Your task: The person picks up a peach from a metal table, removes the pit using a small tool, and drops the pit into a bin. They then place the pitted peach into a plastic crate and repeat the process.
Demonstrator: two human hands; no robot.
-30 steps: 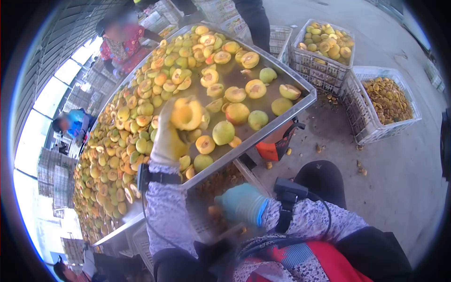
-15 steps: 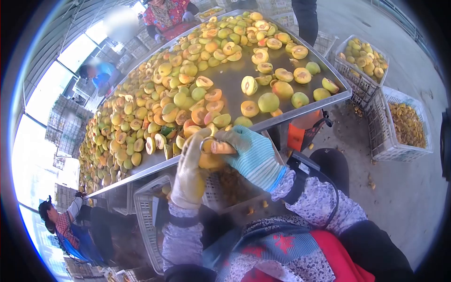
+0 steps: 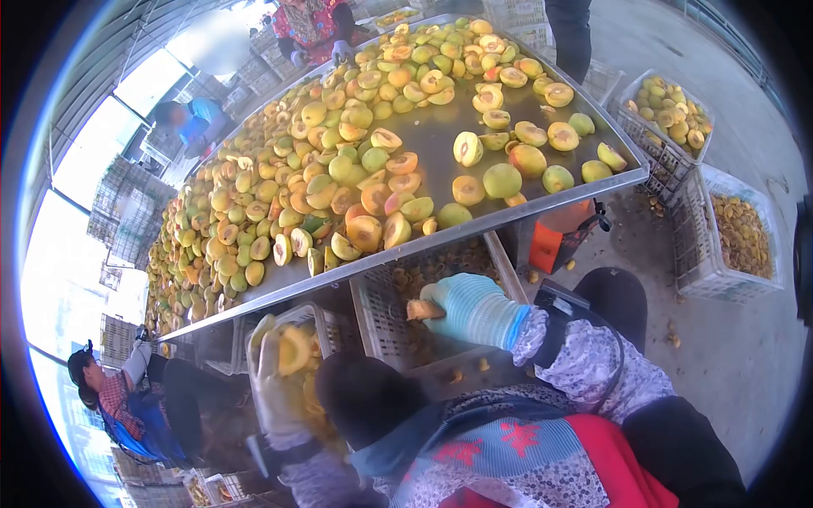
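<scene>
My left hand [image 3: 273, 381], in a pale yellow glove, is low at the left and holds a peach half [image 3: 293, 349] cut side up, above a white crate [image 3: 254, 339] of halves. My right hand [image 3: 474, 309], in a blue glove, grips a small wooden-handled tool [image 3: 421, 310] over another white crate [image 3: 377, 313] that holds pits and sits under the table edge. Just beyond both hands is the long metal table [image 3: 542, 207], heaped with whole and halved yellow-green peaches [image 3: 364, 169].
To the right, on the concrete floor, stand a crate of peaches [image 3: 673, 106] and a crate of pits [image 3: 741, 233]. An orange object [image 3: 549, 244] hangs under the table corner. One person sits at the lower left [image 3: 118, 398], others work at the far end [image 3: 305, 21], and someone's legs [image 3: 572, 34] stand by.
My hands were together at the table edge with tool and peach. They have separated: the left dropped down-left with a peach half, the right lowered over the pit crate.
</scene>
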